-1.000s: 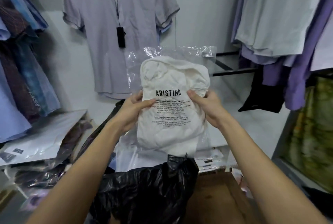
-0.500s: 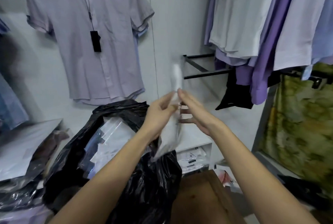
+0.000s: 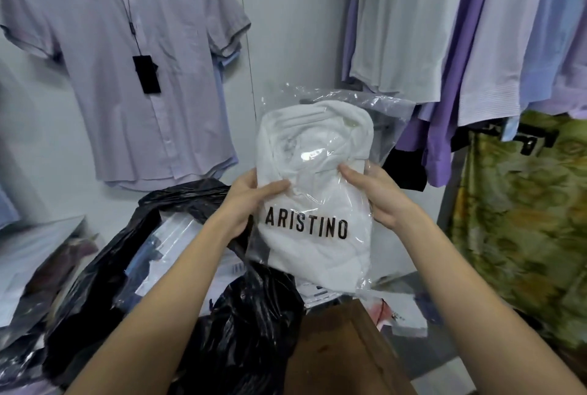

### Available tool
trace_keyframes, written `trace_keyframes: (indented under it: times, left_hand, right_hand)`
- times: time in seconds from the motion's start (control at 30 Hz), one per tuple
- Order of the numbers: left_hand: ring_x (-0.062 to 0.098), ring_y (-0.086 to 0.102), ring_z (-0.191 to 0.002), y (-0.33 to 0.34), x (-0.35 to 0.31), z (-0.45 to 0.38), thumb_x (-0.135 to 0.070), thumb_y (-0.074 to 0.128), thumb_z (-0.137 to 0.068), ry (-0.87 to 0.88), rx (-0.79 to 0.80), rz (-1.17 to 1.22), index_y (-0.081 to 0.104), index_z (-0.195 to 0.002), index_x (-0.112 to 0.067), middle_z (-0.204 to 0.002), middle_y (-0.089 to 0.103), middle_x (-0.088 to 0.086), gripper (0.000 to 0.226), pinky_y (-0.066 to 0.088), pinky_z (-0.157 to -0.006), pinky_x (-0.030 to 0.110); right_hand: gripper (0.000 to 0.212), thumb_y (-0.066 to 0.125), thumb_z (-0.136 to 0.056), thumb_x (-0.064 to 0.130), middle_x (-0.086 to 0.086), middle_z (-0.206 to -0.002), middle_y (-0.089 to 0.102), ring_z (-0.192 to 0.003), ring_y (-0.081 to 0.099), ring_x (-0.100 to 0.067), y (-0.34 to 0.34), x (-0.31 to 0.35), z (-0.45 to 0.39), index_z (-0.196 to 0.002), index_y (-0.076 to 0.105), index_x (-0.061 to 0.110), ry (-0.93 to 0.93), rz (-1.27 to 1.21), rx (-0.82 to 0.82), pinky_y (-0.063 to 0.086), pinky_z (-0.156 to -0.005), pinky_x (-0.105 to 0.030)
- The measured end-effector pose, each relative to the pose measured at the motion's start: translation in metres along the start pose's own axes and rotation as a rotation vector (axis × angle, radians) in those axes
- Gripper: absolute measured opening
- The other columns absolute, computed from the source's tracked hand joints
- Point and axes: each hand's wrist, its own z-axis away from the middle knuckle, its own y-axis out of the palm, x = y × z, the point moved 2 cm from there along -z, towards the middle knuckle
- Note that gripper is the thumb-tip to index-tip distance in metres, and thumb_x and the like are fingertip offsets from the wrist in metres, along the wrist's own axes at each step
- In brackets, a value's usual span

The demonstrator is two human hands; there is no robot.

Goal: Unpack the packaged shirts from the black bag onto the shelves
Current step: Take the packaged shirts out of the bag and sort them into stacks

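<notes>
— Where's the packaged shirt (image 3: pixel 314 204) right now?

— Up in the air in front of the person, above the open mouth of the black bag (image 3: pixel 241 324). It's a folded white shirt sealed in clear plastic, with "ARISTINO" printed in black across the front, collar end at the top.

— And the hands?

— Both grip it. The left hand (image 3: pixel 246 204) holds the left edge, thumb laid across the front of the plastic, fingers curled behind. The right hand (image 3: pixel 378 196) does the same on the right edge, thumb on the front near the collar fold. The packet faces the camera, tilted slightly.

— What's in the bag?

— More packets in clear plastic (image 3: pixel 171 245), showing through the opening on its left side. The bag is crumpled and glossy, slumped just below the held shirt.

— Around it?

— To the left, other flat plastic packets (image 3: pixel 38 255) lie in a pile. Below right of the bag there's a brown wooden surface (image 3: pixel 346 350), and a few labelled packets (image 3: pixel 320 294) sit just past its far edge; I can't tell what they rest on.

— And the walls?

— A pale lilac short-sleeved shirt (image 3: pixel 136 61) hangs on the white wall at the left, with a black tag (image 3: pixel 146 74) dangling down its front. On the right, a row of hanging shirts (image 3: pixel 460 29) in grey, purple and light blue, and under them a green-and-yellow patterned cloth (image 3: pixel 524 220).
</notes>
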Motion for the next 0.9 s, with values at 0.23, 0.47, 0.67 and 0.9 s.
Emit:
trace_keyframes:
  times: [0.23, 0.47, 0.67, 0.9]
  left_hand:
    - [0.020, 0.076, -0.102, 0.047, 0.045, 0.004, -0.026, 0.084, -0.085, 0.010, -0.050, -0.044, 0.061, -0.128, -0.020, -0.115, 0.077, 0.001, 0.049, 0.061, -0.085, 0.039]
    - [0.018, 0.074, -0.102, 0.091, 0.156, 0.027, -0.037, 0.070, -0.097, -0.352, 0.124, -0.139, 0.064, -0.119, -0.028, -0.114, 0.076, -0.002, 0.024, 0.060, -0.090, 0.038]
    - [0.025, 0.074, -0.103, 0.112, 0.278, 0.073, -0.017, 0.077, -0.091, -0.638, 0.141, -0.163, 0.065, -0.128, -0.013, -0.116, 0.075, 0.006, 0.039, 0.058, -0.096, 0.049]
    - [0.031, 0.074, -0.101, 0.113, 0.367, 0.131, -0.011, 0.088, -0.078, -0.821, 0.026, -0.132, 0.059, -0.127, -0.007, -0.115, 0.074, 0.013, 0.057, 0.062, -0.087, 0.049]
  right_hand:
    - [0.048, 0.088, -0.074, 0.000, -0.008, -0.104, 0.079, -0.094, 0.077, -0.026, -0.032, -0.030, 0.003, -0.116, 0.068, 0.008, 0.031, 0.280, -0.108, 0.063, -0.072, -0.034]
    - [0.069, 0.102, -0.053, 0.018, -0.005, -0.109, 0.077, -0.104, 0.073, -0.027, -0.104, -0.137, 0.048, -0.112, 0.065, 0.020, 0.327, 0.260, -0.343, 0.054, -0.102, -0.048]
    - [0.083, 0.099, -0.060, 0.011, -0.002, -0.122, 0.071, -0.107, 0.069, -0.021, -0.138, -0.250, 0.109, -0.132, 0.058, 0.016, 0.582, 0.242, -0.486, 0.059, -0.088, -0.034]
    - [0.072, 0.096, -0.061, 0.001, -0.007, -0.121, 0.074, -0.104, 0.072, -0.024, -0.158, -0.337, 0.160, -0.126, 0.065, 0.011, 0.750, 0.218, -0.549, 0.062, -0.083, -0.034]
